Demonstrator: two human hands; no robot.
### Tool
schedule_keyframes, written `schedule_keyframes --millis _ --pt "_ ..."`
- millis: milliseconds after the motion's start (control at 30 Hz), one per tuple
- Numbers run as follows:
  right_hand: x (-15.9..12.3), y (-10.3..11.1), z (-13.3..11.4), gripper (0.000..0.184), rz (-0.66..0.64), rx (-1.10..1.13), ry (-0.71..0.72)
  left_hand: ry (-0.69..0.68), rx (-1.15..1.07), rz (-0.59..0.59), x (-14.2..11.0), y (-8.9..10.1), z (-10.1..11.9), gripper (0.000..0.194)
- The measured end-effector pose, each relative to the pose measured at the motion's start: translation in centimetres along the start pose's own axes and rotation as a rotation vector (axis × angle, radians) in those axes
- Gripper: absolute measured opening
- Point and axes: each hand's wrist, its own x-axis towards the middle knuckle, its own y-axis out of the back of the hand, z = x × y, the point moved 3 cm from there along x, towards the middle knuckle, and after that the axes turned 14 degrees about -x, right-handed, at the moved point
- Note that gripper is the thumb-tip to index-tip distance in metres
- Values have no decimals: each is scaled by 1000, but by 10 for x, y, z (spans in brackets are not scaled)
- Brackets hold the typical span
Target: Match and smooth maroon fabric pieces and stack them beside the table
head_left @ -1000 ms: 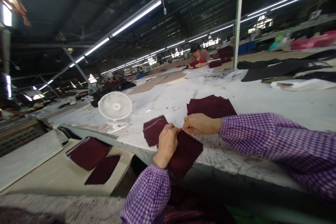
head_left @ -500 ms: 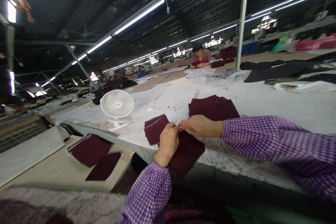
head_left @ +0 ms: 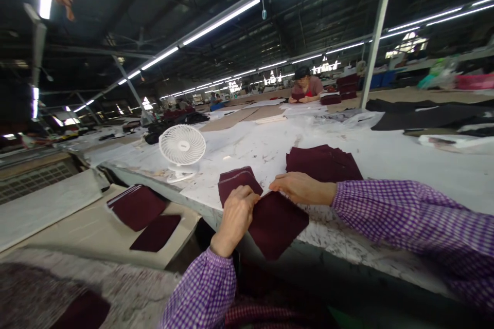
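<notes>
A dark maroon fabric piece [head_left: 277, 223] lies at the near edge of the white-covered cutting table [head_left: 405, 164], overhanging it. My left hand [head_left: 236, 216] pinches its upper left edge with curled fingers. My right hand [head_left: 303, 188] rests closed on its upper edge, fingertips close to the left hand. Just behind lies a smaller maroon piece [head_left: 236, 181]. A stack of maroon pieces [head_left: 323, 163] sits behind my right hand. Both sleeves are purple check.
A white desk fan [head_left: 182, 148] stands on the table to the left. A lower board [head_left: 96, 236] at left carries a maroon stack [head_left: 137, 205] and a single piece [head_left: 156, 233]. A person [head_left: 305, 88] works far down the table beside a steel post [head_left: 376, 36]. Black fabric [head_left: 428, 115] lies at right.
The view has shifted, so everything sits further right in frame. My hands have drawn slightly apart along the piece's top edge; the piece lies flatter.
</notes>
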Motion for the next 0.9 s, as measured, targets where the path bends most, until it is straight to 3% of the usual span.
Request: schedule_keyframes --millis 267,500,600,733,900 --pt "-1 -1 -3 39 -62 -103 57 -44 177 -17 -4 -2 9 26" --pt "-6 0 5 28 96 -404 45 -62 201 -18 -3 -2 11 23" --pt "-4 6 7 30 119 -306 -16 -61 198 -18 -3 -3 12 22" --pt "1 0 -11 42 145 -27 118 -55 178 3 -2 -4 11 23" --pt "3 -15 -21 40 167 36 136 0 -201 105 -8 5 -3 25"
